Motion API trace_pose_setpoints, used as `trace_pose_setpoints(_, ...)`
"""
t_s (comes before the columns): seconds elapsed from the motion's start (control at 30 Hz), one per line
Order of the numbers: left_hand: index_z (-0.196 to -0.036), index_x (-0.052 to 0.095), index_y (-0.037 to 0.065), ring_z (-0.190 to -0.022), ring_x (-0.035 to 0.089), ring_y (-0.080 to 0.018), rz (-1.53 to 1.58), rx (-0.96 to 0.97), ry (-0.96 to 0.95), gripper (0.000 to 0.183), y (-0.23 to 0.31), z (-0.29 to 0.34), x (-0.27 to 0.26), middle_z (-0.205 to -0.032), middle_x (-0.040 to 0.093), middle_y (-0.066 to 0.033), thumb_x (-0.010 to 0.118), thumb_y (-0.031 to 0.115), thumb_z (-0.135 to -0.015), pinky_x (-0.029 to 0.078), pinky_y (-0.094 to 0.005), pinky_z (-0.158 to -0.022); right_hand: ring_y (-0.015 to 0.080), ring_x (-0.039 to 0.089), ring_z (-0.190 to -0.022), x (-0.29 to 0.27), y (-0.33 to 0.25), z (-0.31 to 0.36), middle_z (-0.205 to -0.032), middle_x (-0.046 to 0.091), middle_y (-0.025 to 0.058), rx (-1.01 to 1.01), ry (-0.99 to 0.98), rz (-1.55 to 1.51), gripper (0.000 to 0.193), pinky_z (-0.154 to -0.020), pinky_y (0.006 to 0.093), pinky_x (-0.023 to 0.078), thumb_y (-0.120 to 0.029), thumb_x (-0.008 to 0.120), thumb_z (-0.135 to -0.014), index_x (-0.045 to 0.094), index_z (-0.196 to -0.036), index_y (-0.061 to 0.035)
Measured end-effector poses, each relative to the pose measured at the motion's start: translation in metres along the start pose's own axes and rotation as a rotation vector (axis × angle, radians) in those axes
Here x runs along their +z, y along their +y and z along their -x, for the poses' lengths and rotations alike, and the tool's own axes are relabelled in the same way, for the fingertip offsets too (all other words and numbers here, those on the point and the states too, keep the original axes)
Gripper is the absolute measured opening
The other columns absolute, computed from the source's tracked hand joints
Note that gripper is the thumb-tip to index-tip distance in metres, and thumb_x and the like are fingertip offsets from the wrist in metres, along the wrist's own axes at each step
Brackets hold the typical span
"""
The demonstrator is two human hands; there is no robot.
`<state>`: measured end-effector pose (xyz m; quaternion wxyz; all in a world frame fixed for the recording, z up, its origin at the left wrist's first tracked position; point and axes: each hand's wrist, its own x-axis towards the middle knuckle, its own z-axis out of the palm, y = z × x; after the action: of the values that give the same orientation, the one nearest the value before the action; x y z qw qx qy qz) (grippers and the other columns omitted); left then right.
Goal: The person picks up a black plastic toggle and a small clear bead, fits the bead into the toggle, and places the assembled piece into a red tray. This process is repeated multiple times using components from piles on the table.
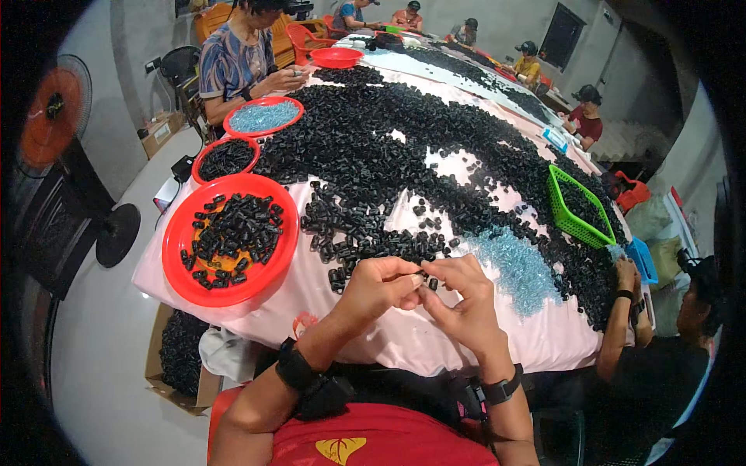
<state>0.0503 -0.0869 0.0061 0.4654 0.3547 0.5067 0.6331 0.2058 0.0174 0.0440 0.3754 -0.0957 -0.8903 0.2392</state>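
Left hand and right hand over the near edge of the pink-covered surface, wrists angled inward, thumbs and forefingers pinched nearly together on a small dark part, black pieces heaped beyond, red basin at the near-left corner

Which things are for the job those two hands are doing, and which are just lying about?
Seemingly for the job:
left hand and right hand, pinching a small piece
loose black pieces
clear bluish pieces
nearest red tray

Probably just about:
standing fan
cardboard box by the wall
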Motion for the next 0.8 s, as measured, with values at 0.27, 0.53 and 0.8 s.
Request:
trace_pose_setpoints(0.27,-0.118,0.066,0.000,-0.087,0.068,-0.0111,0.117,-0.107,-0.057,0.027,0.002,0.001,0.003,-0.100,0.071,-0.0056,0.064,0.021,-0.100,0.058,-0.0263,-0.079,0.0269,0.063,-0.084,0.001,0.002,0.000,-0.098,0.073,0.0117,-0.131,0.036,0.091,0.036,-0.072,0.0363,0.051,-0.003,0.082,-0.072,0.074,-0.108,-0.0027)
trace_pose_setpoints(0.53,-0.117,0.063,0.003,-0.093,0.070,-0.0155,0.332,-0.184,-0.063,0.024,0.001,-0.002,0.006,-0.105,0.070,-0.0097,0.062,0.018,-0.099,0.056,-0.0286,-0.080,0.0282,0.062,-0.088,0.003,0.003,0.003,-0.102,0.072,0.0120,-0.024,0.012,0.040,0.047,-0.076,0.0374,0.051,-0.009,0.086,-0.069,0.073,-0.114,-0.0022)
trace_pose_setpoints(0.8,-0.114,0.065,0.006,-0.089,0.066,-0.0109,0.316,-0.205,-0.090,0.024,-0.001,-0.004,0.007,-0.102,0.071,-0.0068,0.063,0.024,-0.099,0.053,-0.0272,-0.079,0.0289,0.063,-0.091,0.007,0.011,0.004,-0.104,0.072,0.0124,-0.025,0.016,0.006,0.043,-0.080,0.0379,0.052,-0.008,0.084,-0.070,0.075,-0.112,-0.0028)
